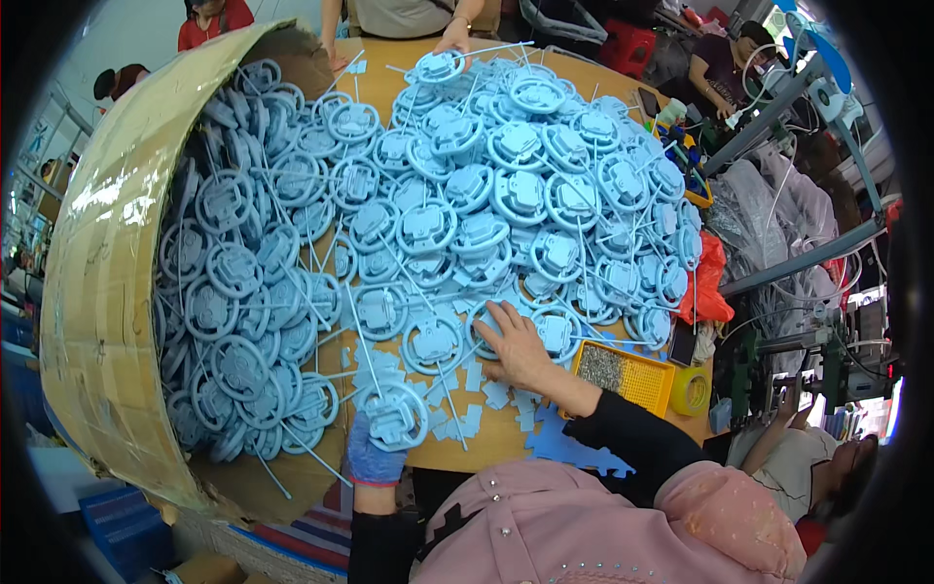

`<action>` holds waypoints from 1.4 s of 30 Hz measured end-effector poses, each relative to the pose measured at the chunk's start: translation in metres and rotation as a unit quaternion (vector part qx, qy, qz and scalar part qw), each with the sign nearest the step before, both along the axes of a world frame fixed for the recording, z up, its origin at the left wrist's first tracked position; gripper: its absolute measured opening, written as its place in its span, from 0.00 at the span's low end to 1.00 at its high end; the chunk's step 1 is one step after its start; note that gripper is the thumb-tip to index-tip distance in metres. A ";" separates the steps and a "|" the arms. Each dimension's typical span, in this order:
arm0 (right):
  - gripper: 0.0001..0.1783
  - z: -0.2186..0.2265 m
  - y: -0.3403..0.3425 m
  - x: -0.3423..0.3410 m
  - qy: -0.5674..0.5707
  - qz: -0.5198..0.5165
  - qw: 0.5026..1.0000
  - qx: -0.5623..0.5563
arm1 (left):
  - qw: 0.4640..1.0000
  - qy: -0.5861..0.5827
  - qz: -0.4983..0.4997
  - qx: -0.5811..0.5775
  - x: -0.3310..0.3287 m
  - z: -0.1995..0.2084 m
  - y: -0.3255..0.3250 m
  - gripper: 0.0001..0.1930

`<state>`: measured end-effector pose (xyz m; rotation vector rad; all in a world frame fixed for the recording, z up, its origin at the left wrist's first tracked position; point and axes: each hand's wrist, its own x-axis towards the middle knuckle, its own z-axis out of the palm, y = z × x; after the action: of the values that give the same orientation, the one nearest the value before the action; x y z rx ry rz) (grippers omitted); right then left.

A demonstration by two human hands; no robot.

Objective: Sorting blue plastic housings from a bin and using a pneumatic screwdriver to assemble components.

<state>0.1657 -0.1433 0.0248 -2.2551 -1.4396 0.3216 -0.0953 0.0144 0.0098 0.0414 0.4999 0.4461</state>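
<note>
My left hand (374, 459), in a blue glove, grips a light-blue plastic ring part (392, 417) with a plate across its middle and a thin stem. It holds the part at the table's near edge, beside the carton. My bare right hand (518, 348) reaches onto the front of the heap, its fingers apart and resting on another ring part (479, 329). One more ring part (433, 345) lies between my hands. Small flat light-blue pieces (455, 426) are scattered on the table just in front of me.
A large heap of such parts (520, 141) covers the wooden table (336, 365). At left, a cardboard carton (107, 263) lies tipped, full of them. A yellow tray (650, 384) of small metal pieces, yellow tape (690, 392) and a red bag (707, 282) stand right. Other people work around.
</note>
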 end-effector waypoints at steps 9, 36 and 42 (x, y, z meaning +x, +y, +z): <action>0.41 0.037 -0.014 0.012 0.043 -0.041 0.998 0.021 | 0.988 -0.131 -0.060 0.058 -0.042 -0.006 -0.008 0.18; 0.32 -0.026 0.078 -0.030 0.053 0.048 0.997 0.002 | 0.998 0.052 -0.013 0.026 -0.019 0.018 0.000 0.20; 0.29 0.065 0.083 0.078 0.195 -0.114 0.935 0.272 | 0.990 -0.126 -0.036 -0.057 -0.026 -0.019 0.012 0.24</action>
<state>0.2437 -0.0605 0.0896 -1.7547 -0.9088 0.2386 -0.1213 0.0261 -0.0096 -0.1064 0.2729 0.3448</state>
